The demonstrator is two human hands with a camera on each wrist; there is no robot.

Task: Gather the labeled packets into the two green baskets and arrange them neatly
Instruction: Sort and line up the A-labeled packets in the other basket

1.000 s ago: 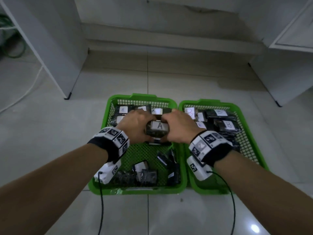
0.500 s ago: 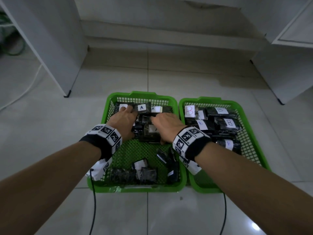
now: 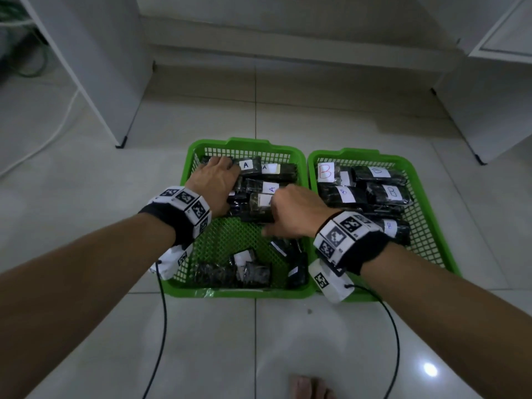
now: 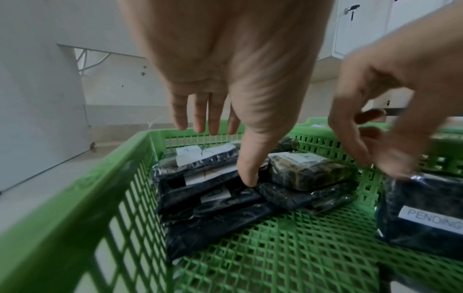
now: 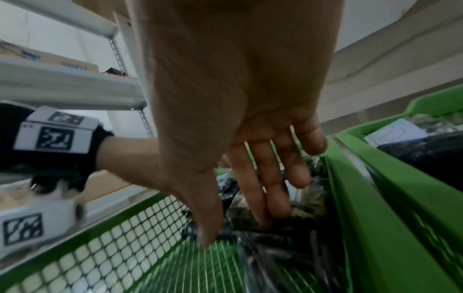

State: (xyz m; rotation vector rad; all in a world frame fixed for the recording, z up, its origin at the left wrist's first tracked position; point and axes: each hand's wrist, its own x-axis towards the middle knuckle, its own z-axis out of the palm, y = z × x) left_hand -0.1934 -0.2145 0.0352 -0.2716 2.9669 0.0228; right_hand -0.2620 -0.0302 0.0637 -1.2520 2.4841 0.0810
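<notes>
- Packets, black, wrapped in clear film, white labels: "A" in left green basket; "B" in right green basket; one label reads "PENDING"
- Left hand: fingers straight, thumb pressing the far-left packet stack
- Right hand: fingers extended, resting on the A pile, gripping nothing
- Loose packets at the left basket's near edge

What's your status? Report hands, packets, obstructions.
Left hand open, flat on the A packets in the left basket. Right hand open, fingers against the stack. Loose packets unsorted at near end.
</notes>
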